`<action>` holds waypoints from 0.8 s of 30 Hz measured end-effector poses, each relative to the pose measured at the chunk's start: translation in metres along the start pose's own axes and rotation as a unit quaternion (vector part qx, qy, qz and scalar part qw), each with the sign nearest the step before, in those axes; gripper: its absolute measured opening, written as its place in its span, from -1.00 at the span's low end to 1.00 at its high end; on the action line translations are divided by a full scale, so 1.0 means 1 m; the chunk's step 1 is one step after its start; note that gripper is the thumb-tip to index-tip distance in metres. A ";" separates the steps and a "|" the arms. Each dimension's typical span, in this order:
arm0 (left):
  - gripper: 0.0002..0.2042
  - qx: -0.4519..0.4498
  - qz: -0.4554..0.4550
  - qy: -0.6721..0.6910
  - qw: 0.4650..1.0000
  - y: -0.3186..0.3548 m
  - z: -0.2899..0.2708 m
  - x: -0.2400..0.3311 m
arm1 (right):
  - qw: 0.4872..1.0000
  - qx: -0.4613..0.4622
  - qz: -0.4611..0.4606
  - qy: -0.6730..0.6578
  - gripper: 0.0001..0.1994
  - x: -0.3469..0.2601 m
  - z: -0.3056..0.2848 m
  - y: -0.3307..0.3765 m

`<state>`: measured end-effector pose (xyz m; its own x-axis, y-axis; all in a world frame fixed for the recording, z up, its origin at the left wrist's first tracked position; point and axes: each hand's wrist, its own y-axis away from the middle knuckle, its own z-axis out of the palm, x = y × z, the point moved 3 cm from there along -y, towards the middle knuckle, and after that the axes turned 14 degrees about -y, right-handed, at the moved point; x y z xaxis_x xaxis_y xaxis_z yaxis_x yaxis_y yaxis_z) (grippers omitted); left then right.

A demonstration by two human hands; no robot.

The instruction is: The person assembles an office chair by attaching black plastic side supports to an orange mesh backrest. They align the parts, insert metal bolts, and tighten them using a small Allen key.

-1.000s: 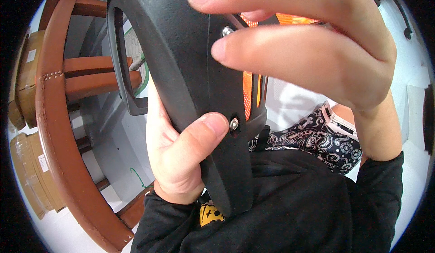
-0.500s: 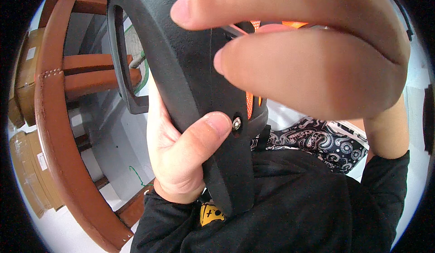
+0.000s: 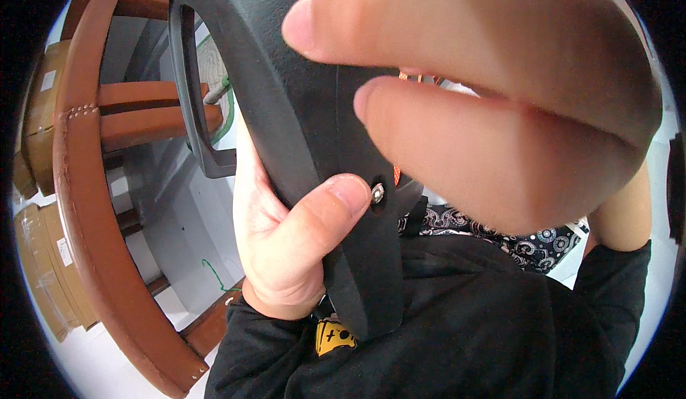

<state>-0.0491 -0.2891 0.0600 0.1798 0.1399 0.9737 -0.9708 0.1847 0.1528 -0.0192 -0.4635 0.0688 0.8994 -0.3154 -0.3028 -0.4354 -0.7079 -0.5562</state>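
Close in front of me is a large black plastic housing (image 3: 286, 99) with a textured shell and a long open loop on its left side. My left hand (image 3: 286, 249) grips its lower part from the left, the thumb lying across it with its tip beside a shiny metal screw (image 3: 377, 194). Bits of orange mesh (image 3: 397, 175) show behind the shell. My right hand (image 3: 500, 106) is very near the camera at the upper right, two fingers stretched leftward over the shell with a narrow gap between them. Nothing shows between these fingers; the thumb is hidden, and I cannot tell whether the tips touch.
A reddish-brown wooden frame (image 3: 107, 249) with crossbars stands at the left. Cardboard boxes (image 3: 53, 263) are beyond it, and a grey panel (image 3: 175, 235) lies behind its bars. Black-and-white paisley cloth (image 3: 532, 249) is at the lower right, beside my black clothing.
My right hand has shifted slightly down and to the right, its two fingers covering more of the orange parts. The left hand keeps its grip, and the housing has barely moved.
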 end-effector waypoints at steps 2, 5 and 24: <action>-0.24 -0.001 -0.009 0.009 1.000 0.001 -0.001 0.000 | 1.000 -0.004 -0.003 -0.001 -0.64 -0.001 0.000 0.000; -0.24 -0.019 -0.004 -0.004 1.000 0.000 -0.002 -0.001 | 1.000 -0.014 -0.010 -0.001 -0.63 0.000 0.000 -0.002; -0.27 -0.030 -0.001 -0.043 0.999 0.001 -0.002 -0.008 | 0.990 -0.115 -0.080 0.019 -0.61 0.021 -0.028 -0.019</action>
<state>-0.0516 -0.2879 0.0521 0.1650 0.0566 0.9847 -0.9587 0.2437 0.1466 0.0088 -0.4742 0.0951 0.9587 -0.2089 -0.1931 -0.2716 -0.8742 -0.4026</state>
